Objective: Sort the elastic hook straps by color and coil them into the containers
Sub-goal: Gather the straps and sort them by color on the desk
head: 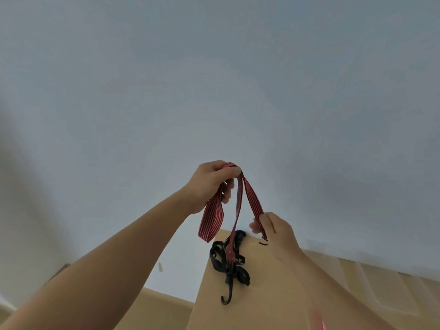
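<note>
The left hand point(212, 184) is holding up a red flat elastic strap with dark stripes point(210, 217), fingers curled round a bunch of folds at the top, with one finished loop hanging down on the left side. The right hand point(276, 232), lower and to the right, is pinching another run of the same strap between thumb and fingers. A third run is dropping straight down to a heap of black elastic straps point(242, 275) lying on the tan tabletop point(262, 306), where its lower end seems to be caught among them. A black metal hook point(226, 300) is sticking out at the near side of that heap.

The step in hand looks like coiling the red strap. To do it well, the right hand should be feeding each length up flat, without a twist, so that the loops are matching the hanging one in size. The left hand should be keeping firm hold of the folds, since elastic springs open. The trailing end probably needs shaking free before it drags black straps along. What looks like a clear plastic container point(390, 294) is standing to the right.
</note>
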{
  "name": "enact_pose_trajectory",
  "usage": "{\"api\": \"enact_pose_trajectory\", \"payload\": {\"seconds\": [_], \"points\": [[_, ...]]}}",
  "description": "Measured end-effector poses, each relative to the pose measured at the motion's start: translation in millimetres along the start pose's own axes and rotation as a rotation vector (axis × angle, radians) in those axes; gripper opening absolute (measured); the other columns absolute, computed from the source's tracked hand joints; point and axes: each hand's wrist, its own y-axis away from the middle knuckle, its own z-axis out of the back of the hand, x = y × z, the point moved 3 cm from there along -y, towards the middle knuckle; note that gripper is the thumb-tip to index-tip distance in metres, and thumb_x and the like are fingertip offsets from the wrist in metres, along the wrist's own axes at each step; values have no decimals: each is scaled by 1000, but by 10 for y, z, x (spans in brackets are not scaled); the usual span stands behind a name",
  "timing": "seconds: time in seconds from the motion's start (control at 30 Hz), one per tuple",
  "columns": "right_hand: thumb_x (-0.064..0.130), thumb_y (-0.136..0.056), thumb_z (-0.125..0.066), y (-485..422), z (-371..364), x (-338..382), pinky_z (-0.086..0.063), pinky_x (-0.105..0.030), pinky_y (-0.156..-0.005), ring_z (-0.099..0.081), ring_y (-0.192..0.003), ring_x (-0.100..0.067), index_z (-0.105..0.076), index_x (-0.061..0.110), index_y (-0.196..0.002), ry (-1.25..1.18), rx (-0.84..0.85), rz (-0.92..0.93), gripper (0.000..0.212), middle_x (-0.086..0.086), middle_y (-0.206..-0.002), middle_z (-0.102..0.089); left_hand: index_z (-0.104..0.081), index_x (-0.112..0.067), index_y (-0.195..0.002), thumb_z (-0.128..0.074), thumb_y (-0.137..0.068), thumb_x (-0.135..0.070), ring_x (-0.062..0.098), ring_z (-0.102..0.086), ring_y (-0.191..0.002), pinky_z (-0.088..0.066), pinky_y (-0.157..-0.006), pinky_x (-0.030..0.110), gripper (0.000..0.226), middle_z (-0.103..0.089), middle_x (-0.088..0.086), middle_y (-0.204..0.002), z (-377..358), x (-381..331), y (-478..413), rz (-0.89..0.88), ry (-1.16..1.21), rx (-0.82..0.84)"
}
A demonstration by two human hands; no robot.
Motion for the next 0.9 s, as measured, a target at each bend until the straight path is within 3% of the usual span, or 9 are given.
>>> {"api": "enact_pose_trajectory", "payload": {"seconds": [0.13, 0.23, 0.37, 0.5, 0.6, 0.67, 0.73, 0.8, 0.9], "points": [[30, -94, -59, 8, -23, 161, -50, -13, -68, -67, -92, -5, -66, 29, -110, -167, 90, -20, 17, 13, -99, -72, -59, -6, -86, -65, -92, -22, 22, -47, -45, -43, -45, 27, 18, -58, 6, -63, -112, -38, 20, 67, -71, 95], [23, -78, -68, -31, -107, 423, -52, -21, -85, -61, -112, -1, -62, 28, -120, -331, 207, 36, 43, 14, -121, -66, -58, -6, -90, -64, -93, -22, 20, -44, -44, -41, -43, 26, 17, -54, 6, -62, -216, -57, 31, 89, -61, 156], [14, -93, -63, -40, -245, 543, -54, -27, -86, -70, -95, -13, -69, 13, -105, -336, 209, -22, 13, 2, -98, -75, -58, -8, -88, -65, -92, -27, 16, -43, -43, -40, -42, 26, 20, -55, 4, -62, -126, -139, 15, 55, -70, 105], [23, -101, -52, -65, -250, 654, -57, -43, -72, -67, -71, -25, -66, 10, -98, -404, 124, -53, 20, -5, -72, -71, -61, -7, -91, -61, -95, -30, 18, -47, -45, -43, -46, 29, 24, -56, 6, -63, 121, 7, 47, 36, -81, -108], [28, -99, -55, -136, -244, 810, -56, -29, -61, -70, -66, -20, -70, 19, -96, -423, 19, -56, 18, -4, -74, -74, -64, -5, -102, -58, -96, -41, 21, -59, -60, -48, -54, 33, 37, -63, 9, -80, 161, 345, 170, 117, -89, -164], [28, -95, -60, -197, -256, 887, -54, -19, -61, -71, -70, -10, -74, 26, -88, -356, -21, -28, 16, 5, -78, -75, -65, -7, -111, -56, -94, -52, 26, -66, -78, -51, -61, 31, 50, -69, 10, -97, 104, 615, 270, 192, -84, -67], [28, -91, -66, -233, -325, 933, -55, -19, -66, -71, -73, -4, -75, 31, -80, -277, 12, -9, 14, 12, -78, -75, -64, -7, -115, -56, -90, -57, 27, -67, -92, -52, -68, 28, 57, -70, 9, -106, 40, 807, 350, 194, -94, 96], [31, -88, -70, -274, -430, 906, -58, -27, -74, -71, -79, -4, -74, 33, -82, -183, 52, -14, 7, 13, -81, -75, -64, -5, -111, -64, -89, -43, 19, -66, -89, -51, -71, 23, 44, -69, 5, -98, 27, 924, 389, 172, -78, 188], [37, -85, -72, -361, -544, 790, -54, -24, -78, -69, -83, 0, -74, 33, -87, -118, 87, -13, 4, 17, -85, -75, -64, 0, -97, -61, -85, -9, 19, -69, -78, -53, -65, 23, 15, -73, 9, -88, 159, 1090, 385, 263, -18, 95]]}}
